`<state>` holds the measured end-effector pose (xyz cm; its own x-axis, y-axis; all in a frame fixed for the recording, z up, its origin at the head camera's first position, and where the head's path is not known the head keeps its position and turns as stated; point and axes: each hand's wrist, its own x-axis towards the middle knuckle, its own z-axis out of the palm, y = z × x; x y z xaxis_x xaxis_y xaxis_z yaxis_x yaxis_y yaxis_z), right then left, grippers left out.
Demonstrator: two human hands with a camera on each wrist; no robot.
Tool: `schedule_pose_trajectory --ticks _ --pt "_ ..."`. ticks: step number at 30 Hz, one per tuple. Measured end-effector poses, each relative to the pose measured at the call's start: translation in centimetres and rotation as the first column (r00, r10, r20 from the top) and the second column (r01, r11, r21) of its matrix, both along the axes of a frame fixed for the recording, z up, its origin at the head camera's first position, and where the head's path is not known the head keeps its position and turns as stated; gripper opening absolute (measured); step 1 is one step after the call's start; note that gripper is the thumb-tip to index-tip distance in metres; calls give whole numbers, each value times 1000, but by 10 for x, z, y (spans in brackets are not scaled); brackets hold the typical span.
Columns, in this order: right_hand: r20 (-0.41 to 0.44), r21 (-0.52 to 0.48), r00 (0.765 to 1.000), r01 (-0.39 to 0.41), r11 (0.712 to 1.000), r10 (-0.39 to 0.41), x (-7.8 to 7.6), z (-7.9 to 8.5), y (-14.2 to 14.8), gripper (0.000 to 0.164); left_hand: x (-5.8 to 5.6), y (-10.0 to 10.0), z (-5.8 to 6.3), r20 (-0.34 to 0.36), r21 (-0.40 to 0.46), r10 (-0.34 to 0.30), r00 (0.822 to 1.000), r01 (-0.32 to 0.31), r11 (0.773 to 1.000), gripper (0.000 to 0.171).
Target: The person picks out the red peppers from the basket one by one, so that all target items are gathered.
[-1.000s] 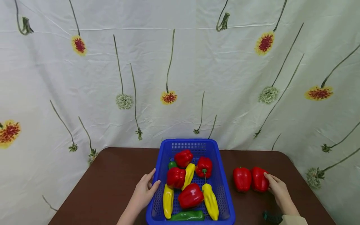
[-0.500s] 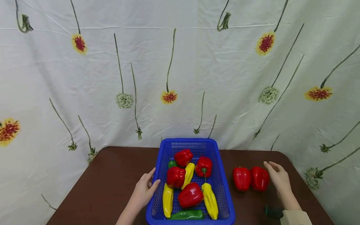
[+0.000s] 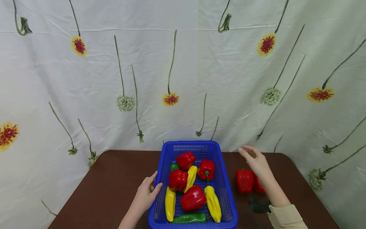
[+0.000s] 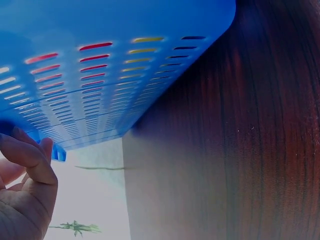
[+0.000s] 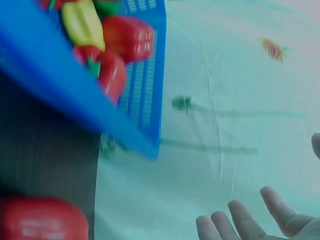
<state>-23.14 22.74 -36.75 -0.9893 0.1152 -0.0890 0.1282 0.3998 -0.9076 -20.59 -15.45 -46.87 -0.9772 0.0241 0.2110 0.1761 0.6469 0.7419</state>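
A blue plastic basket [image 3: 231, 197] with slotted sides stands on the brown table. Inside lie several red bell peppers [image 3: 193, 197], long yellow peppers [image 3: 213, 203] and green peppers [image 3: 190, 218]. At its left rim my left hand [image 3: 146, 194] holds on, thumb over the edge; the left wrist view shows bent fingers beside the slotted wall [image 4: 95, 70]. My right hand [image 3: 257, 163] is raised right of the basket's far end, fingers spread and holding nothing. Two more red bell peppers [image 3: 244, 182] sit on the table below it, one partly hidden by the right forearm.
A pale cloth [image 3: 183, 63] with printed flowers hangs behind the table. The brown tabletop [image 3: 120, 178] extends left of the basket. A dark device [image 3: 258, 205] is on the right wrist.
My right hand has left the outer red bell pepper on the table and moved up and left towards the basket, with nothing in it. The left hand and basket have stayed put.
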Motion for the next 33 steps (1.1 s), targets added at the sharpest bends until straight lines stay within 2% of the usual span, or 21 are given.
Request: schedule_pose_trajectory --ticks 7,11,18,24,33 --pt "-40 -13 996 -76 997 76 2 -3 -37 63 0 0 -1 -3 7 -2 1000 2 1000 54" --pt "-37 16 991 -125 992 125 5 -10 -57 63 0 0 -1 -2 6 0 1000 0 1000 54" --pt "-18 44 986 -165 985 166 5 -27 -84 59 0 1 0 6 10 1 1000 -2 1000 54" --pt "51 65 970 -242 968 239 4 -42 -102 65 1 0 -1 17 11 3 1000 -4 1000 54" --pt "210 87 928 -330 940 306 1 -46 -117 70 0 0 0 12 13 1 1000 -2 1000 54"
